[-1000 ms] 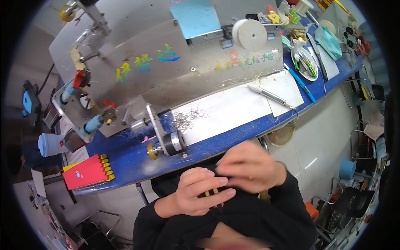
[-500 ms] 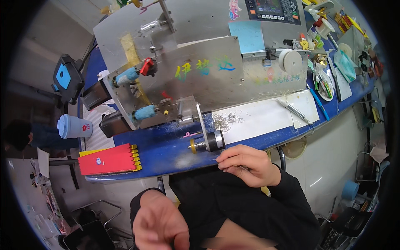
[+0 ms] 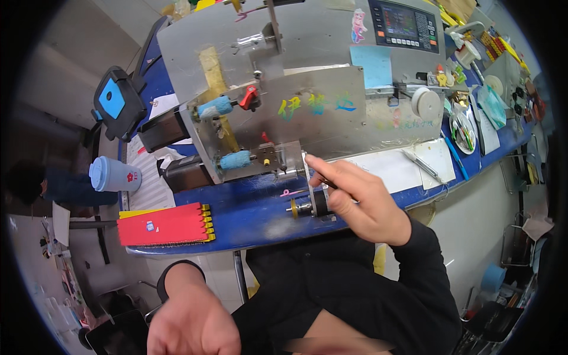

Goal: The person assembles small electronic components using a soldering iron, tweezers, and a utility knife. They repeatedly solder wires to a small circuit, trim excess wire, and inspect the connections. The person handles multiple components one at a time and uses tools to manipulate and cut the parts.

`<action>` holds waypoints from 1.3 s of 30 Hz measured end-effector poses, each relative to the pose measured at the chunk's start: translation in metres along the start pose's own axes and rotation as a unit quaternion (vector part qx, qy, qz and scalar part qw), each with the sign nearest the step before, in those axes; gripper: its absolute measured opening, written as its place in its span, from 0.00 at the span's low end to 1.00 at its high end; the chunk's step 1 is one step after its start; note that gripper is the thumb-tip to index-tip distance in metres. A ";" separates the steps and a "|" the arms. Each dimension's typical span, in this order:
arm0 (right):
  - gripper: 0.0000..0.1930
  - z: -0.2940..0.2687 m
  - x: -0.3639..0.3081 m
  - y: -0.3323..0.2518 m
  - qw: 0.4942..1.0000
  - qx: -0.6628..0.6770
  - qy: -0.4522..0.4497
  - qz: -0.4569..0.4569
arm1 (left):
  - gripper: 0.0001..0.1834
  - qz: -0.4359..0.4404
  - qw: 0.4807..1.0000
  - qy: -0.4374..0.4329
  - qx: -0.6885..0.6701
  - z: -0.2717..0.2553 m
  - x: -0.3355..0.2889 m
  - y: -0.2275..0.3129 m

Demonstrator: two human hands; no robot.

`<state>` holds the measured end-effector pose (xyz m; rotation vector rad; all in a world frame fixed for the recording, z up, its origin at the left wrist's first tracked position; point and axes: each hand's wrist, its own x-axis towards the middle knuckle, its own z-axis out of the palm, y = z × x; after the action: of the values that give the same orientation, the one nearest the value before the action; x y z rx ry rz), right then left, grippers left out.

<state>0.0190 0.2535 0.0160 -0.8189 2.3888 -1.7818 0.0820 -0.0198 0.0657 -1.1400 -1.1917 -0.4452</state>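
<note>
My right hand (image 3: 365,201) is over the front of a steel machine (image 3: 322,133). Its index finger stretches out beside the small upright bracket, above a black round motor (image 3: 321,202) with a brass-coloured ring on its shaft. Under that finger a slim dark thing shows, gripped by the other fingers; its kind I cannot make out. My left hand (image 3: 195,322) is low at the bottom edge, palm up and away from the table, its fingers cut off by the frame. Two spindles wrapped in blue (image 3: 235,160) stand left of the bracket.
Red and yellow cards (image 3: 163,225) lie at the table's front left, near a light blue lidded cup (image 3: 115,174). White paper with a silver pen-shaped cutter (image 3: 423,165) is to the right. A control panel (image 3: 405,26) and white spool (image 3: 426,103) sit behind.
My right hand has risen from the table edge to the bracket, its index finger now straightened, covering the wire clippings. My left hand has moved left and down. The whole view has shifted.
</note>
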 end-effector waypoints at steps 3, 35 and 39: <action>0.21 -0.013 0.020 -0.011 1.000 -0.009 0.003 -0.012 | 0.14 -0.032 0.998 -0.031 0.049 0.020 -0.021 -0.017; 0.15 -0.004 0.109 0.013 0.958 0.234 -0.006 0.165 | 0.20 -0.280 0.883 -0.366 0.090 0.084 -0.070 -0.114; 0.15 -0.005 0.110 0.012 0.958 0.231 -0.008 0.167 | 0.20 -0.275 0.885 -0.363 0.095 0.085 -0.072 -0.113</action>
<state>-0.0820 0.2120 0.0360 -0.3461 1.8333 -2.0387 -0.0754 -0.0130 0.0484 -0.7890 -2.1948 -0.3094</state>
